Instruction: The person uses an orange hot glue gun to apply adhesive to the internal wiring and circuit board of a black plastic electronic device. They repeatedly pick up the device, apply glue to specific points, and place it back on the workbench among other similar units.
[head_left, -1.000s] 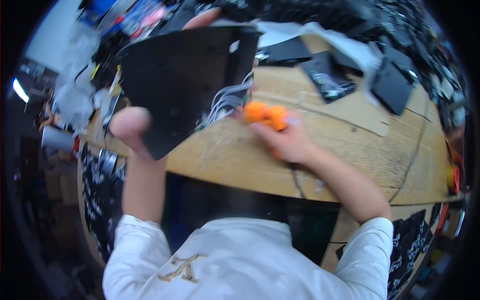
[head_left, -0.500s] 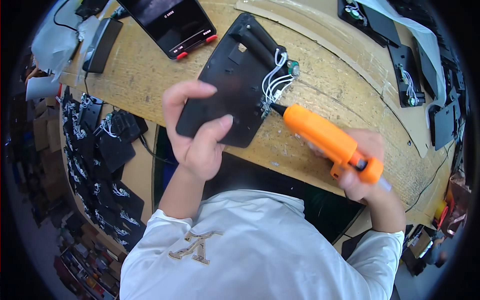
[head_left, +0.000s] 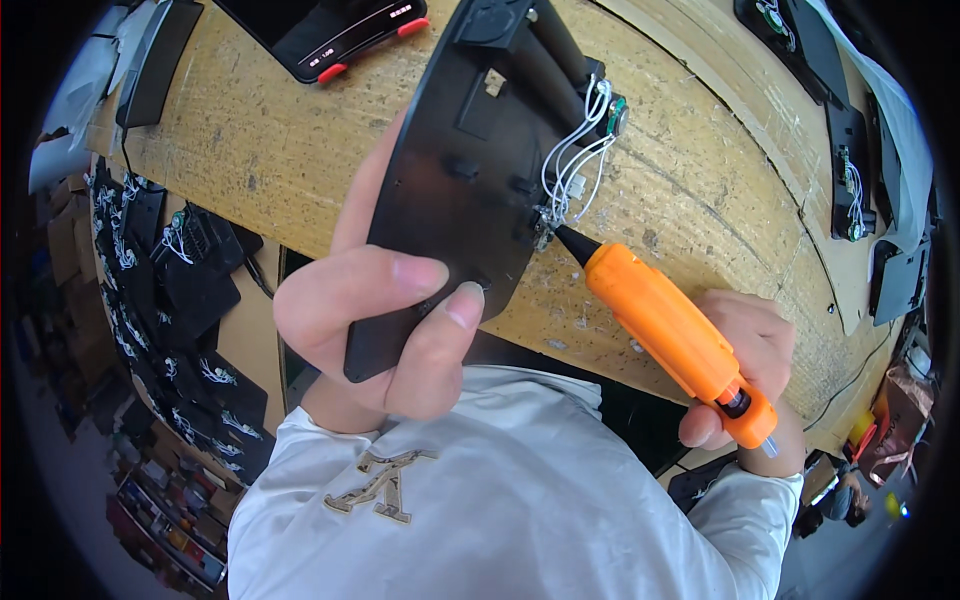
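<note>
My left hand [head_left: 390, 320] is closed around the lower end of a black plastic panel [head_left: 440, 215], thumb and a finger on its face and the rest behind it. White wires [head_left: 578, 150] run along the panel's right edge, from a small round green circuit part [head_left: 616, 116] down to a cluster of metal contacts. In my right hand [head_left: 745, 345] is an orange hot glue gun [head_left: 665, 320], held by its handle, with a clear glue stick showing at the back. Its black nozzle tip sits at the contacts by the wires; whether it touches them I cannot tell.
A phone on a stand with red feet [head_left: 372, 40] lies at the far edge of the wooden table [head_left: 270, 150]. Several wired black panels [head_left: 180, 350] crowd the left side. More panels [head_left: 848, 170] lie on cardboard at the right. A black device with a cable [head_left: 160, 65] stands far left.
My left hand has raised the panel closer and tilted it more upright. The glue gun has shifted slightly down and right, its nozzle staying by the wire ends.
</note>
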